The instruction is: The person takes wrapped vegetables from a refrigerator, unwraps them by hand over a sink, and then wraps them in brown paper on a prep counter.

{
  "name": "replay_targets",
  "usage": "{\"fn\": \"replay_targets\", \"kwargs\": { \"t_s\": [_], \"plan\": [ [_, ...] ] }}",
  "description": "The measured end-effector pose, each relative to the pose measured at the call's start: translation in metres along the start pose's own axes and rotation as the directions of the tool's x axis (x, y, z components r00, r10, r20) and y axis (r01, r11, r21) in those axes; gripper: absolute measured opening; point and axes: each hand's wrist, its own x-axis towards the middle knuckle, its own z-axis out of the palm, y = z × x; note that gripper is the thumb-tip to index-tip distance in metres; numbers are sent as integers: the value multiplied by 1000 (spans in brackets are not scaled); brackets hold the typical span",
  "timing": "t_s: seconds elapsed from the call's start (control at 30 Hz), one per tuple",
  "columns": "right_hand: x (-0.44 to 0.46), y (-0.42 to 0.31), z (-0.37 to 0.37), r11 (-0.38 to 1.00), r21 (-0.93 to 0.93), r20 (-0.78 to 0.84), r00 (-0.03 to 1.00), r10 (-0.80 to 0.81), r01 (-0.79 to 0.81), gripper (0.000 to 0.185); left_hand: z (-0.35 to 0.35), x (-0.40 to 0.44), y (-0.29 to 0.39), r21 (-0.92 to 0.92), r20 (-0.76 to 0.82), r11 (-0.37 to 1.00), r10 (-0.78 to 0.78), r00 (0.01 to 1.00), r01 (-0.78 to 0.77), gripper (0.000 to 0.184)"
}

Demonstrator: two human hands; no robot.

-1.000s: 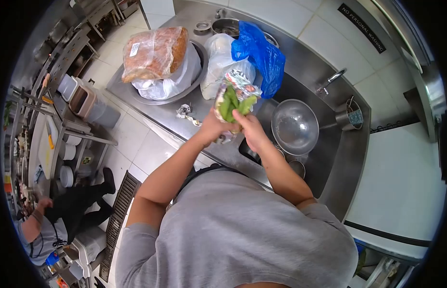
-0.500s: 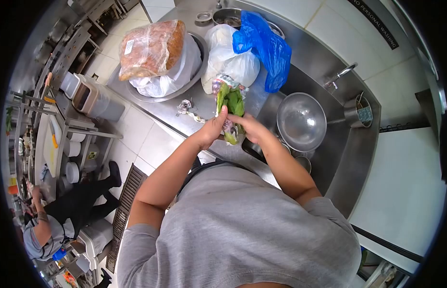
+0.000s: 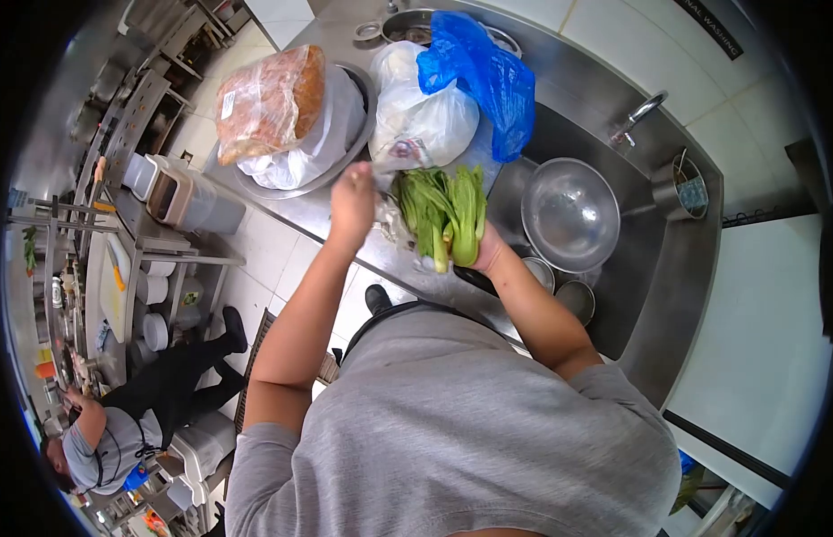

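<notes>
Presently clasping leafy greens [image 3: 442, 215] w/ R hand [image 3: 490, 249] at stalk end, above s/steel counter [image 3: 316, 211]; showing ribbed lt-grn stalks, bunched dk-grn leaves; curling L hand [image 3: 352, 206] nearby, blurred, can't tell if pinching crumpled paper [image 3: 392, 224].

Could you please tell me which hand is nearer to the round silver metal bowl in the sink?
Right. The right hand, holding the leafy green vegetables, is beside the bowl, with a small gap between; the left hand is farther off, on the vegetables' other side.
</notes>
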Motion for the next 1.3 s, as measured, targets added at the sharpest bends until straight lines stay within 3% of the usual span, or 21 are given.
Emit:
{"fn": "replay_targets", "kwargs": {
  "t_s": [0.07,0.1,0.2,0.3,0.33,0.37,0.43,0.47,0.57,0.63,0.7,0.83,0.97,1.0,1.07,1.1,1.13,1.17,1.2,1.23,1.3],
  "plan": [
    [-12,-3,13,998,59,-13,1000,-19,20,42,-9,18,0,-270,-67,962,-60,996,40,39],
    [-19,-7,25,996,91,-23,1000,3,-1,42,-11,21,8,-281,-86,959,23,996,-47,36],
    [-25,-11,14,992,124,-68,998,9,-1,44,-24,29,39,-663,-15,740,-157,987,108,37],
    [-35,-13,8,985,150,-82,994,-70,82,44,-20,38,32,-672,-253,736,-124,960,-82,31],
    [-37,-13,3,982,164,-104,992,-78,94,44,-20,39,26,-641,-328,753,-98,940,-145,29],
    [-39,-13,-1,978,177,-126,988,-85,106,44,-19,39,20,-454,-338,871,24,941,-186,27],
    [-40,-10,-1,979,159,-173,980,-96,124,42,-15,34,12,-27,-274,961,258,926,-276,26],
    [-41,-9,0,974,185,-180,979,-97,131,41,-8,29,4,38,-182,975,220,958,-217,27],
    [-43,-11,9,964,232,-191,978,-89,133,41,-8,17,-43,346,-96,836,483,870,-426,34],
    [-42,-9,7,962,234,-213,973,-94,144,41,-22,14,-65,452,-89,791,501,861,-414,37],
    [-45,-7,2,959,234,-241,965,-102,160,41,-33,7,-75,516,-64,752,512,857,-411,40],
    [-50,-9,-12,956,224,-291,949,-119,188,41,-43,5,-104,455,-181,850,381,907,-266,40],
    [-53,-13,-29,954,206,-337,931,-139,217,41,-33,-13,-99,883,-34,467,178,983,-54,60],
    [-53,-14,-35,952,200,-350,925,-149,229,41,-27,-21,-87,895,-18,444,145,989,-49,61],
    [-47,-17,-57,963,203,-159,976,-148,179,39,-15,-35,-46,917,22,396,74,997,-50,63],
    [-45,-18,-66,968,200,-61,988,-141,151,38,-9,-38,-30,733,121,670,42,992,-118,66],
    [-41,-21,-37,982,108,-201,971,-133,156,38,-2,-41,-17,466,219,873,40,975,-141,68],
    [-34,-22,-20,988,59,-201,971,-131,145,39,9,-42,-4,227,259,971,-129,957,69,68],
    [-27,-20,-5,991,10,-197,972,-127,131,39,21,-42,7,-17,334,955,-272,902,295,67],
    [-18,-16,10,992,-36,-243,962,-124,118,44,29,-40,14,-239,437,830,-372,819,505,66],
    [-3,-12,54,996,-49,-327,941,-82,70,47,43,-33,-3,-422,458,780,-257,851,463,62]
  ]
}}
